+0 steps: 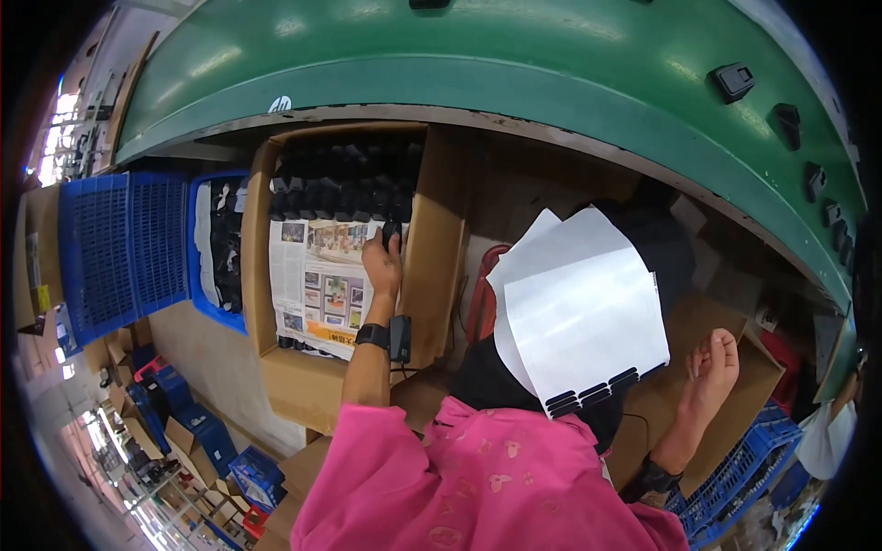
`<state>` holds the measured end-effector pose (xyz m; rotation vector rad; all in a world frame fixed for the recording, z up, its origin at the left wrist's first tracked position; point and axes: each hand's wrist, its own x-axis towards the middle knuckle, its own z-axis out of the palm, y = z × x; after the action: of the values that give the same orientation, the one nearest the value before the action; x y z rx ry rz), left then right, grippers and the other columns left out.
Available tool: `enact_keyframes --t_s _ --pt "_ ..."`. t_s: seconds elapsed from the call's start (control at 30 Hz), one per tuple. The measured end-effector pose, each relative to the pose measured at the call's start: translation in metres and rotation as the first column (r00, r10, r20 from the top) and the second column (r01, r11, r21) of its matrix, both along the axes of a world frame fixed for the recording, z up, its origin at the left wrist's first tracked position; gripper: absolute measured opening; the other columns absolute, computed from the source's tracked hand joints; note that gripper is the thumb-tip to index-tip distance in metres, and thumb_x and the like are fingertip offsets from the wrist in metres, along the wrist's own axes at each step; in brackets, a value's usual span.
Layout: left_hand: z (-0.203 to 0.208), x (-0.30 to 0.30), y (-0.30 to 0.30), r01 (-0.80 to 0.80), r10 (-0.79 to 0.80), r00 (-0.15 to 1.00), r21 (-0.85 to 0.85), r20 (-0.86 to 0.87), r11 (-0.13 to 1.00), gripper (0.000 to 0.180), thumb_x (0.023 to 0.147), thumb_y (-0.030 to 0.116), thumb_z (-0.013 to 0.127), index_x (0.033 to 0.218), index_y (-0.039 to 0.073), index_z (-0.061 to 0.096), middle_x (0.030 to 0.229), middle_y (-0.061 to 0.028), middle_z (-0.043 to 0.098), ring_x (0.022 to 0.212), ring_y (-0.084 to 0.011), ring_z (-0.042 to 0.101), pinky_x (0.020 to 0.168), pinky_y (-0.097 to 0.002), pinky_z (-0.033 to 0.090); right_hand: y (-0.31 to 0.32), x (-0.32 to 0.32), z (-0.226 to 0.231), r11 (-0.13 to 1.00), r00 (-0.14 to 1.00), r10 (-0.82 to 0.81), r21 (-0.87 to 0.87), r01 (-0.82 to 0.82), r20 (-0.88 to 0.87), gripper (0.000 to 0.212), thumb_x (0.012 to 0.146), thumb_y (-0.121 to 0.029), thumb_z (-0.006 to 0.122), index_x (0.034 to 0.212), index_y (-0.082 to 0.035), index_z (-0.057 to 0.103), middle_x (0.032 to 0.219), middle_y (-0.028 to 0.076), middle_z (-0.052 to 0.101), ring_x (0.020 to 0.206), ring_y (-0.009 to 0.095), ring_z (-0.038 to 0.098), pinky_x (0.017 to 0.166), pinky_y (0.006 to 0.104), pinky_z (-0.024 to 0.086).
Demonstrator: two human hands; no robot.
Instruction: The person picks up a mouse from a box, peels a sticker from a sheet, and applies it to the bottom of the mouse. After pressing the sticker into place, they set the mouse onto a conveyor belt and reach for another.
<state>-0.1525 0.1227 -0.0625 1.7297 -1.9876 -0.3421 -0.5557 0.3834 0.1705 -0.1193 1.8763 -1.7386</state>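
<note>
- Black part, left of centre: pinched by fingers of the left hand.
- Right hand, right of frame: fingers curled together, seemingly empty.
- Carton, seemingly part-filled: upper rows laid, newspaper below mostly uncovered.

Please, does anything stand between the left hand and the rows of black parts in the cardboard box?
Nothing visible does. The left hand is inside the cardboard box, holding a black part right beside the rows of black parts; the newspaper lies under the hand, not between.
</note>
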Motion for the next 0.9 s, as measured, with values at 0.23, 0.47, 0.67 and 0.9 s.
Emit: enact_keyframes --t_s 0.23,0.47,0.67,0.9 --pt "0.010 -0.005 0.007 0.042 -0.038 0.996 -0.046 0.078 0.998 0.038 0.086 0.021 0.059 0.109 -0.008 0.059 0.079 -0.0266 0.058 0.079 -0.0420 0.056 0.071 -0.0451 0.046 -0.013 0.015 0.011 0.999 0.999 0.013 0.030 -0.012 -0.034 0.007 0.091 -0.012 0.055 0.088 -0.006 0.054 0.065 -0.002 0.047 0.048 0.004 0.037 0.043 0.0185 0.025" --pt "0.110 -0.056 0.018 0.052 -0.048 0.998 -0.090 0.051 0.995 0.024 0.089 0.022 0.055 0.095 0.000 0.062 0.079 -0.0163 0.061 0.065 -0.0313 0.058 0.062 -0.0409 0.047 -0.004 0.027 0.016 0.977 0.978 0.083 0.207 -0.043 -0.189 0.009 0.091 -0.013 0.056 0.085 -0.006 0.055 0.063 -0.006 0.045 0.052 0.001 0.037 0.045 0.0173 0.025" --pt "0.265 -0.193 -0.091 0.260 -0.264 0.960 -0.637 0.090 0.726 0.043 0.088 0.027 0.058 0.124 0.007 0.045 0.110 -0.0219 0.049 0.092 -0.0421 0.055 0.070 -0.0459 0.048 -0.002 0.064 0.023 0.941 0.817 0.300 0.296 -0.167 -0.493 0.004 0.087 -0.002 0.056 0.090 -0.001 0.058 0.081 0.002 0.053 0.070 0.009 0.050 0.060 0.0224 0.042" --pt "0.264 -0.220 -0.245 0.246 -0.140 0.893 -0.202 0.428 0.948 0.086 0.077 0.076 0.044 0.127 0.006 0.042 0.111 -0.0282 0.057 0.104 -0.0446 0.056 0.085 -0.0509 0.046 0.015 0.082 0.020 0.845 0.478 0.533 0.472 -0.252 -0.698 0.034 0.072 -0.001 0.069 0.105 0.002 0.062 0.088 0.012 0.056 0.071 0.023 0.056 0.061 0.0302 0.046"
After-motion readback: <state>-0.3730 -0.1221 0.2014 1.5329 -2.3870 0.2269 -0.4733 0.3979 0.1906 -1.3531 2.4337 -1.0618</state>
